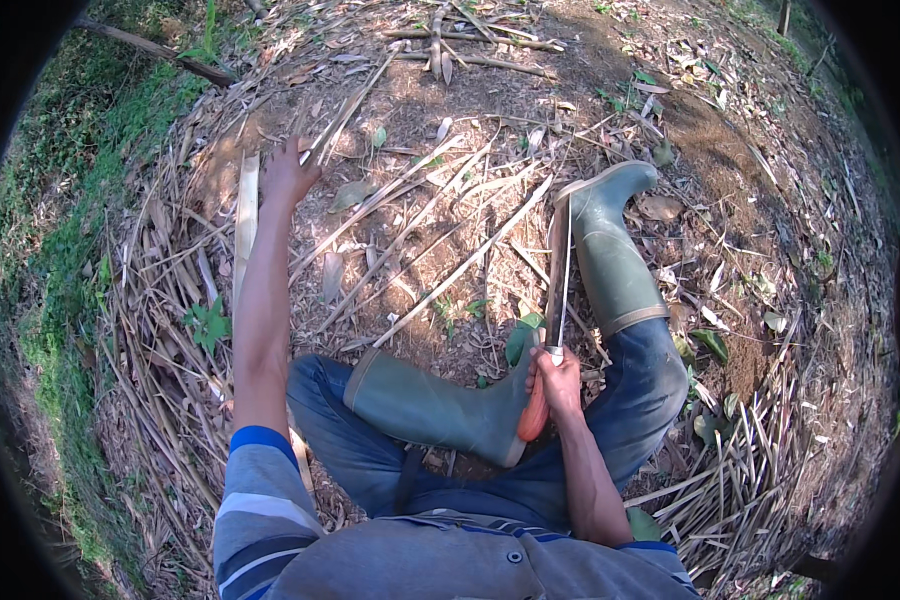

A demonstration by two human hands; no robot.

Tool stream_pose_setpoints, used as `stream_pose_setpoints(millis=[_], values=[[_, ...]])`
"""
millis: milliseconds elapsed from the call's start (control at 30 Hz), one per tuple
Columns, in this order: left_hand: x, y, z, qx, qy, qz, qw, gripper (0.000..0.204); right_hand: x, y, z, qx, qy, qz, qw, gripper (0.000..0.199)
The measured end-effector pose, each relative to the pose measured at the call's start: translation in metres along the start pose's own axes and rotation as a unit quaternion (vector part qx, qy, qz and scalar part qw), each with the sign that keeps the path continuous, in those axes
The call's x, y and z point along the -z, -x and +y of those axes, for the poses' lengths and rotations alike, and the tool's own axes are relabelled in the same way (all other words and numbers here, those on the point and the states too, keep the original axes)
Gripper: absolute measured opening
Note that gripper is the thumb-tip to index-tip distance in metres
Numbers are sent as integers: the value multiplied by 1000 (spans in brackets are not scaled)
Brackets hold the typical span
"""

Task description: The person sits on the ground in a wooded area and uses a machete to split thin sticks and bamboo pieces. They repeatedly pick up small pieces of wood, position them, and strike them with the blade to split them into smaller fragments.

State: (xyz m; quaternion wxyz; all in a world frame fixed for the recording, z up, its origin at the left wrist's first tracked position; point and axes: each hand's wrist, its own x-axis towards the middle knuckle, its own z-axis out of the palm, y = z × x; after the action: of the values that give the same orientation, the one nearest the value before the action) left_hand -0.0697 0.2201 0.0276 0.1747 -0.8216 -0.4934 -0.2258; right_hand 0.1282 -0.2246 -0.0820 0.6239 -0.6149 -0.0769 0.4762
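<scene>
The knife (555,290) has an orange handle and a grey blade. Both rubber boots (615,250) beside it are dull green with paler tan rims. The jeans (650,385) are blue. The shirt (270,510) is grey with blue and white striped sleeves. The bamboo strips (245,215) are pale straw, the soil (710,150) brown, the grass (60,260) green.

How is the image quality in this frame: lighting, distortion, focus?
Head view: patchy sunlight and leaf shade across the ground; fisheye bends the edges inside a black rim; left hand on a bamboo strip and right hand gripping the knife look reasonably sharp.
</scene>
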Motion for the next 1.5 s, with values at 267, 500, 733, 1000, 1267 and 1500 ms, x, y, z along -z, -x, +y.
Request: stream_pose_setpoints(millis=[267,500,733,1000,1267,1500], values=[[-51,220,46,-117,51,-134,983,39,-2,-1,0,4,-14,-34,999,11],[-91,241,13,28,39,-249,967,27,-5,-3,2,4,-7,-52,999,10],[-30,216,-8,288,452,-480,695,20,-7,0,-2,-6,-6,-46,999,8],[110,195,-3,251,821,-368,357,50,-8,7,-3,8,14,-92,996,9],[116,145,12,264,574,55,773,46,-15,23,-13,82,88,-123,985,11],[127,102,42,127,793,335,492,42,-43,44,-45,66,107,-200,972,14]])
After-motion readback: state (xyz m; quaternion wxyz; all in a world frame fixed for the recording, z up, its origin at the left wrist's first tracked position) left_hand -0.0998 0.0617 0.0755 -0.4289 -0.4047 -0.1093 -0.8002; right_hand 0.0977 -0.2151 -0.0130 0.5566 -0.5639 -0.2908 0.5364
